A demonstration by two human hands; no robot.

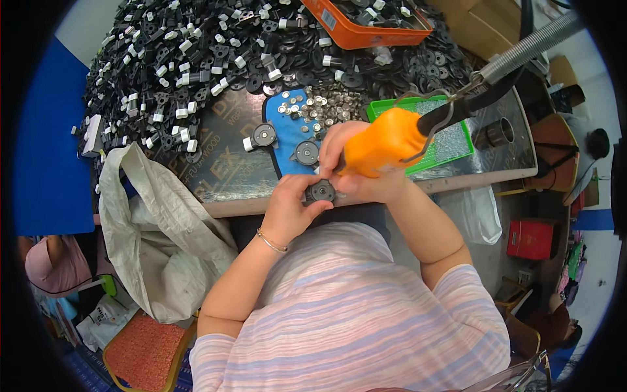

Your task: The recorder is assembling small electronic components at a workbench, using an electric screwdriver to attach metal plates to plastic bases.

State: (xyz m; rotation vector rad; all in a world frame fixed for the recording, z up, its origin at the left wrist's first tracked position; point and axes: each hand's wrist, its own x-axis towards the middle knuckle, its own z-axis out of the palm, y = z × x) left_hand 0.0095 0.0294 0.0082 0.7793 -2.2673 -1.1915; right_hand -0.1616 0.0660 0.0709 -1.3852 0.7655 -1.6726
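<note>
Near the front edge of the table, my left hand [290, 201] pinches a small round black plastic part [321, 190] between thumb and fingers. My right hand [373, 187] is wrapped round an orange power screwdriver [384, 145], its nose angled down beside the black part. The tip of the tool is hidden by my fingers. Just beyond my hands, two more black round parts, one [264, 134] on the table and one [306, 153] on a blue mat [282, 157], lie apart from them. Small silver metal caps [333, 104] are heaped at the mat's far end.
A large heap of black parts with white ends [176, 72] covers the back of the table. An orange tray [366, 38] rests on it. Right of my hands sits a green tray [418, 168] of small screws. A coiled spring and cable [522, 53] hang above. A white sack [163, 215] drapes at left.
</note>
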